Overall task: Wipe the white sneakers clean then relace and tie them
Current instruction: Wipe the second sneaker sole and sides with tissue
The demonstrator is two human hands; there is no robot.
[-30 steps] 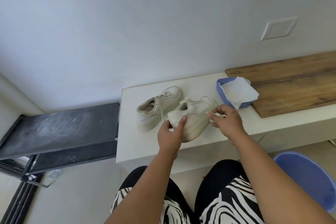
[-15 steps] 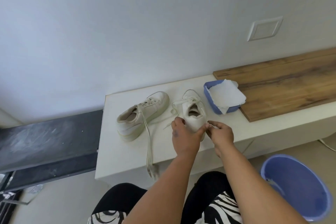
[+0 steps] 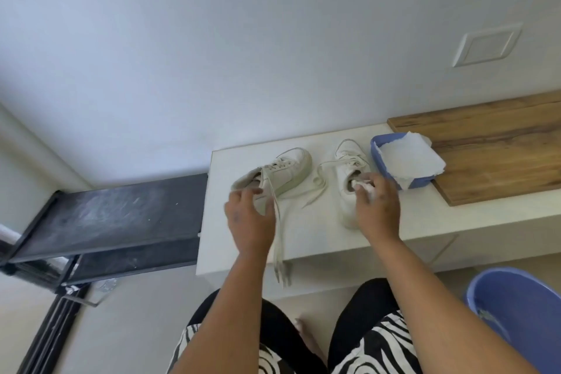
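Two white sneakers stand on a white bench. The left sneaker lies angled, its long laces hanging over the bench's front edge. My left hand reaches its heel, fingers spread and touching the collar. The right sneaker points away from me, its lace loose beside it. My right hand rests over its heel and pinches a small white wipe at the shoe's opening.
A blue tray of white wipes sits just right of the sneakers, partly on a wooden board. A blue bucket stands on the floor at lower right. A black shelf adjoins the bench's left end.
My left hand let go of the right sneaker and moved left to the other sneaker's heel. The right sneaker now stands on the bench, my right hand with the wipe at its opening.
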